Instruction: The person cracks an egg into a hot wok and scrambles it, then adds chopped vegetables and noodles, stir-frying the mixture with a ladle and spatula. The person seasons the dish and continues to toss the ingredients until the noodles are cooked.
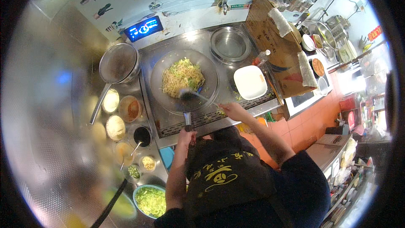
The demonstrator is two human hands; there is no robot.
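A steel wok sits on the stovetop with a heap of noodles and shredded green vegetables inside. My left hand grips the dark end of the wok handle. In my right hand is the shaft of a ladle, whose blurred bowl is down in the wok at the near edge of the noodles. A white square dish stands to the right of the wok. Behind it is a round steel basin.
At left, a wire strainer rests over a pot, above several seasoning bowls, including dark sauce. A teal basin of shredded cabbage lies nearer. Right of the stove stand a cardboard screen and a bottle.
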